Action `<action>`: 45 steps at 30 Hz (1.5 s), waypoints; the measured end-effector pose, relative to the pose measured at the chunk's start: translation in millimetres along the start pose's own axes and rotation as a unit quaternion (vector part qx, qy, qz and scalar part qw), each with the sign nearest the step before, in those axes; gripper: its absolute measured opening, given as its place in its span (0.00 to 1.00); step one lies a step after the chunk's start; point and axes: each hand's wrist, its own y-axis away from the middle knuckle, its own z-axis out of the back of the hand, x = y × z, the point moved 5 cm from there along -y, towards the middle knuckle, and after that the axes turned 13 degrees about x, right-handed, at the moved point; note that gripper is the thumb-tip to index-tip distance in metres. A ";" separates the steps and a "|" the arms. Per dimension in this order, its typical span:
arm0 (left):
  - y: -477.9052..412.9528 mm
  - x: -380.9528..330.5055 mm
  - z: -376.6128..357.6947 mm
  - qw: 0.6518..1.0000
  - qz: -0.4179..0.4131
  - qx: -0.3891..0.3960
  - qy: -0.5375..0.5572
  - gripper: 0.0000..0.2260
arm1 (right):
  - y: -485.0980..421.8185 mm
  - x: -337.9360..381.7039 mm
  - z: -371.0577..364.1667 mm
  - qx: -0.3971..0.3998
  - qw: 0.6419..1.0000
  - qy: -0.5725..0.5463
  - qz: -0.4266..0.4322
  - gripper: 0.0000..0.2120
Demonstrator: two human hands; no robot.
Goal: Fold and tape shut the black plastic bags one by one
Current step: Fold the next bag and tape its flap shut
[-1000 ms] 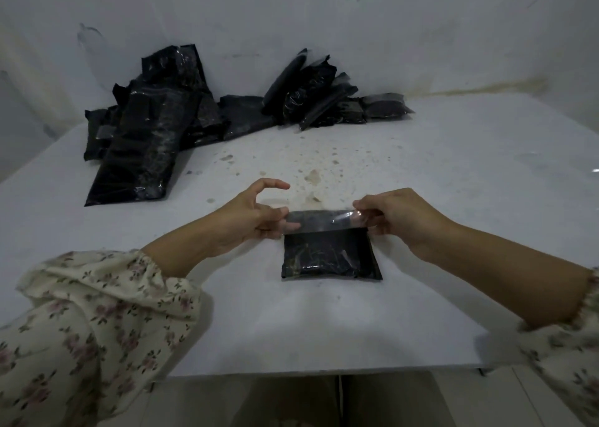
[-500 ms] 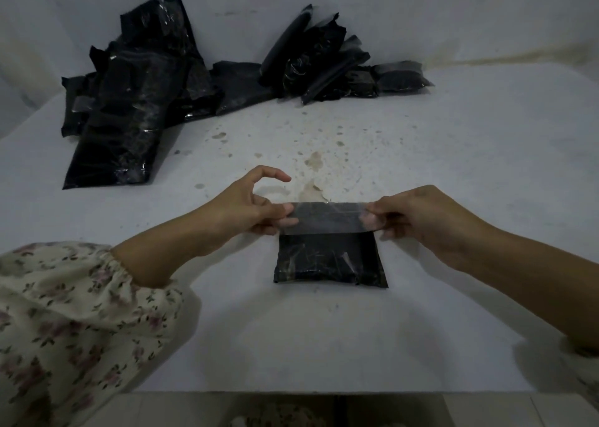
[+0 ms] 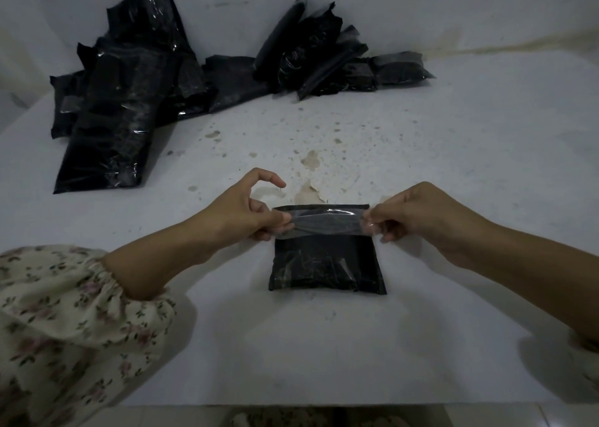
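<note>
Tape strip (image 3: 327, 224) has come nearer, now over the far end of the folded bag (image 3: 327, 264), not beyond it. Left hand (image 3: 240, 212) and right hand (image 3: 418, 219) each pinch one tape end, pulled taut left-right, parallel to the fold. Bag lies flat on the counter (image 3: 324, 345), directly beneath; next move looks straight down.

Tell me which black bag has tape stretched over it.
The small folded bag lying alone in front; the left hand and right hand pinch clear tape across its top. The other bags are heaped by the wall.
</note>
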 end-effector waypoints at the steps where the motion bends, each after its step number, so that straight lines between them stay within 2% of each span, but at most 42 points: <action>1: 0.1 0.4 -0.3 1.000 0.001 -0.001 -0.005 0.17 | -0.2 -0.2 -0.3 0.001 1.000 -0.001 0.000 0.08; 7: 3.5 0.3 -1.1 1.000 0.011 -0.004 0.000 0.16 | 1.2 1.3 -0.3 0.019 1.000 -0.013 0.000 0.08; 13: 4.7 -4.3 -3.2 0.997 0.043 0.046 0.046 0.18 | 2.6 2.0 0.9 0.063 0.996 -0.066 -0.021 0.06; 20: 3.1 -5.0 -3.2 0.996 0.054 0.050 0.043 0.19 | 3.3 2.3 1.0 0.064 0.997 -0.044 -0.022 0.07; 33: 0.6 -3.0 -4.7 0.998 0.051 -0.015 -0.041 0.16 | -4.7 11.4 0.6 0.000 0.990 0.139 -0.003 0.11; 40: 1.3 -1.2 -4.9 0.997 0.028 -0.041 -0.064 0.17 | -7.8 16.0 -3.3 0.011 0.958 0.286 0.023 0.15; 45: 2.3 0.7 -5.5 0.996 0.022 -0.063 -0.062 0.19 | -11.4 13.8 -1.7 0.006 0.920 0.391 -0.014 0.17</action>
